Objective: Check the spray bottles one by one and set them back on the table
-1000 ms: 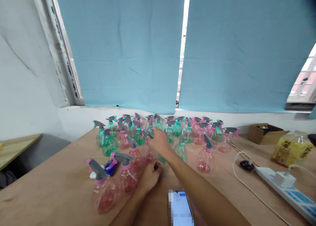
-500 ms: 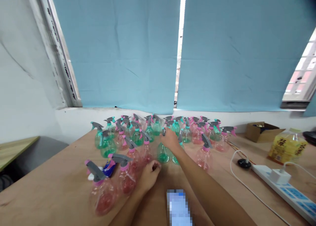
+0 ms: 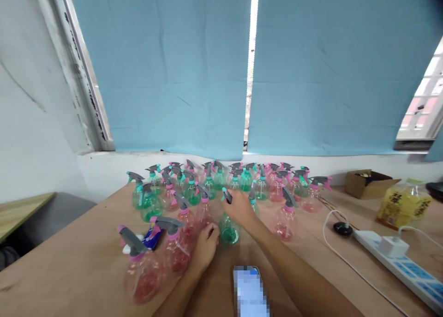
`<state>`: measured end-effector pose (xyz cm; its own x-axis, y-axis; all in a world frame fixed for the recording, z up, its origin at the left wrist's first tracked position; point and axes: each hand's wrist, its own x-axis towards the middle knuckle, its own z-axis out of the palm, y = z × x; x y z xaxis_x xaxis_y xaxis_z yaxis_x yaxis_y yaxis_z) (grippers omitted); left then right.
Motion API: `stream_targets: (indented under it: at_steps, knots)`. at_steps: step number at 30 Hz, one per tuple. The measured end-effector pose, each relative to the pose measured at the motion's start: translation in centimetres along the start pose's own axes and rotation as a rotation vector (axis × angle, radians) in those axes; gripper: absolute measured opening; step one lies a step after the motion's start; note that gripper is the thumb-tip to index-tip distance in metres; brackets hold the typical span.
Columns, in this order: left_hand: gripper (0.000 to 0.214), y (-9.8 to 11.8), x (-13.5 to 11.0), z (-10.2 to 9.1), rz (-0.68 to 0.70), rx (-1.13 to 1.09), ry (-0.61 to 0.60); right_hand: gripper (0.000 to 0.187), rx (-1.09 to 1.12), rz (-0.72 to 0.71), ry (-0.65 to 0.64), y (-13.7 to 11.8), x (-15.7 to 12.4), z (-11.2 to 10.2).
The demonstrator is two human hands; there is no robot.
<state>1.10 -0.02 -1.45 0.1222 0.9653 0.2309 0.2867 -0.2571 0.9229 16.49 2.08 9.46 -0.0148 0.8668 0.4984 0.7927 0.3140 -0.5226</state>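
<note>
At mid-table, directly ahead of you, your right hand [image 3: 239, 208] grips a green spray bottle [image 3: 229, 234] high up, around the neck and spray head. Your fingers are closed on it; the grey trigger and teal nozzle show at the left of your knuckles. The bottle stands upright beneath the hand, its body below your fingers. Whether its base bears on the table [image 3: 76, 261] cannot be determined.

Your left hand [image 3: 206, 247] is low, nearer you and to the left of that bottle, apart from it. Its fingers are curled loosely inward, with nothing visible in them; whether the fingertips meet, you cannot tell from this view. Just beside it on the left is a pink spray bottle [image 3: 178, 252]; contact cannot be confirmed.

Immediately left of the held bottle is a second pink bottle [image 3: 205, 212]. Behind your right wrist, a teal-collared bottle [image 3: 254, 198] is partly hidden. Farther back, packed bottles [image 3: 261, 191] take up the space toward the wall [image 3: 107, 169].

Your widest room on the near side is the tabletop between the held bottle and the phone [image 3: 251, 291]. Rightward, tabletop shows between a lone pink bottle [image 3: 284, 224] and the white cable [image 3: 346, 258] beside the power strip [image 3: 403, 265]. The table's left edge slants toward you, well apart from both hands.
</note>
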Motion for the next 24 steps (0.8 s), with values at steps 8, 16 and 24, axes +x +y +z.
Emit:
stream_targets:
  at_steps: [8, 16, 24]
  knots:
    - [0.019, -0.2, 0.1, -0.1, -0.005, -0.019, 0.040, 0.027, 0.382, -0.041, 0.115, 1.6, -3.1, 1.3]
    - [0.021, -0.2, 0.2, -0.2, -0.026, -0.007, -0.023, 0.041, 0.721, -0.173, 0.052, 2.9, -3.9, 2.8]
    - [0.023, 1.4, -0.6, -0.3, 0.020, 0.112, -0.135, 0.029, 0.835, -0.086, -0.087, 4.0, -2.8, 2.0]
